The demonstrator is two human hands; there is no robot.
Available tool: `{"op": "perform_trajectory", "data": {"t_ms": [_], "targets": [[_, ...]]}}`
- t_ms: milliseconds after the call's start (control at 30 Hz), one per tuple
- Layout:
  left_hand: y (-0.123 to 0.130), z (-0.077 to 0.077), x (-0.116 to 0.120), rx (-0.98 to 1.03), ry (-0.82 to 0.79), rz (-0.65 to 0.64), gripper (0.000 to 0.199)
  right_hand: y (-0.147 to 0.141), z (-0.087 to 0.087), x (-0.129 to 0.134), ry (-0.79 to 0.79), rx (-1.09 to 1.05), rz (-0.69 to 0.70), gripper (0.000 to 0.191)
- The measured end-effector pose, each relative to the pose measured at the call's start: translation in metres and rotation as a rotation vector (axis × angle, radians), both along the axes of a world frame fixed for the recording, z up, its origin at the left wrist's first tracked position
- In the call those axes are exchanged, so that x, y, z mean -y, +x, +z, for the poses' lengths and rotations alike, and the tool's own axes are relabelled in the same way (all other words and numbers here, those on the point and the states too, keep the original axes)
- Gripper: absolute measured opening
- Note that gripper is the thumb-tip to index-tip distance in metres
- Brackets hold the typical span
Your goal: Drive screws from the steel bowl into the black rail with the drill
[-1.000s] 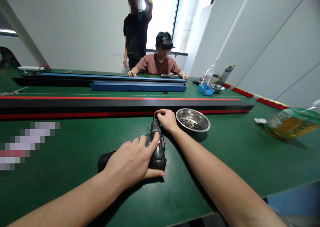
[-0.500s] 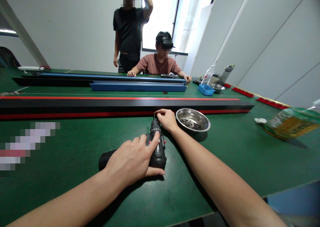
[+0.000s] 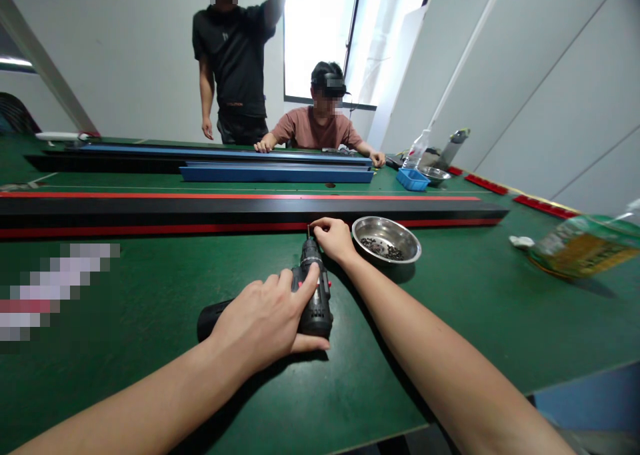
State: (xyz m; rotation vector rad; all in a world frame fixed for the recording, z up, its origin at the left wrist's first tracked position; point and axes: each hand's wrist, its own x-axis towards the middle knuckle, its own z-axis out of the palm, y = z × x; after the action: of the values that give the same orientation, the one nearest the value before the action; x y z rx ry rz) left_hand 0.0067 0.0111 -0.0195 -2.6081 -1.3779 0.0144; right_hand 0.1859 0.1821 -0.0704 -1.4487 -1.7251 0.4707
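Note:
A black cordless drill [image 3: 314, 305] lies on its side on the green table, its bit pointing at the near red edge of a long black-and-red bar [image 3: 240, 209]. My left hand [image 3: 265, 311] is wrapped round the drill, with the index finger along its body. Beside the bit tip, my right hand [image 3: 333, 236] has its thumb and fingertips pinched near the bar's edge; what they hold, if anything, is too small to make out. Just right of that hand stands a steel bowl [image 3: 413, 248] with many small dark screws inside.
Blue bars [image 3: 275, 173] lie across the far side of the table. A blue basket [image 3: 413, 180] and a clear bottle [image 3: 416, 149] stand beyond. At right sits a large yellow-labelled container [image 3: 585, 248]. One person [image 3: 323, 125] sits opposite; another person [image 3: 233, 68] stands behind.
The standing person has shifted to the left. My hands, the drill, the bar and the bowl look the same as before.

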Motion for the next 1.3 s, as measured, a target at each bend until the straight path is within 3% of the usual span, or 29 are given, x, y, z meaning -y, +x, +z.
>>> {"op": "perform_trajectory", "data": {"t_ms": [200, 333, 433, 533, 733, 933, 1067, 1167, 1300], "targets": [[-0.001, 0.001, 0.002, 0.029, -0.013, 0.008, 0.101, -0.005, 0.005, 0.017, 0.132, -0.021, 0.024, 0.030], [-0.004, 0.002, 0.004, 0.030, -0.027, 0.007, 0.097, -0.005, 0.028, 0.035, 0.299, -0.009, 0.097, 0.029], [-0.006, 0.002, 0.005, 0.031, -0.033, -0.001, 0.097, 0.015, 0.051, 0.037, 0.330, -0.003, 0.052, 0.029], [-0.006, 0.002, 0.005, 0.037, -0.032, -0.005, 0.097, 0.052, 0.062, 0.035, 0.264, 0.082, -0.077, 0.028], [-0.009, 0.002, 0.008, 0.035, -0.046, -0.003, 0.097, 0.103, 0.057, 0.037, 0.077, 0.241, -0.216, 0.030], [-0.012, 0.001, 0.005, 0.028, -0.055, 0.002, 0.098, 0.104, 0.059, 0.037, -0.201, 0.242, -0.116, 0.031], [-0.012, 0.001, 0.005, 0.027, -0.046, -0.001, 0.098, 0.102, 0.062, 0.040, -0.287, 0.454, -0.206, 0.032], [-0.012, 0.001, 0.006, 0.031, -0.052, -0.005, 0.097, 0.101, 0.062, 0.042, -0.348, 0.597, -0.199, 0.035], [-0.012, 0.002, 0.006, 0.032, -0.043, -0.008, 0.098, 0.101, 0.062, 0.043, -0.379, 0.624, -0.180, 0.037]]}}
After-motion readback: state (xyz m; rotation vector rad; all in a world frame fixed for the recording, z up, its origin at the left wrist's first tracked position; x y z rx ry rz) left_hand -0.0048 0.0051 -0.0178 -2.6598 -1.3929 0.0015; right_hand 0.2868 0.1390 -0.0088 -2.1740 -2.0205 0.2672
